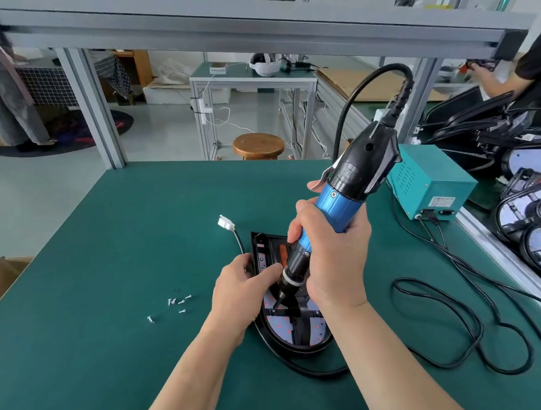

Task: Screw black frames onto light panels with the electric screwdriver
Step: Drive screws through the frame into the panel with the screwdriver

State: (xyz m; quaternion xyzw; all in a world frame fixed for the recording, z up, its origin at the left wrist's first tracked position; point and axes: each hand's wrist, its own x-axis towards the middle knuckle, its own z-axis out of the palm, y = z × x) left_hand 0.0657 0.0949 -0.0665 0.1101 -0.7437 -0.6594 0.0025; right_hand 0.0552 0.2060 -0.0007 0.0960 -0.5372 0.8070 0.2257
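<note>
gripping the blue-and-black electric screwdriver (340, 198) in the right hand (332, 258), bit down on the rounded glossy black frame (295, 353); left hand (241, 292) pinching its edge.

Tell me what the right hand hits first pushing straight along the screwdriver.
Through the electric screwdriver, the right hand would meet the light panel inside the black frame first; its tip looks at or nearly on it. The left hand lies just beside that line.
</note>
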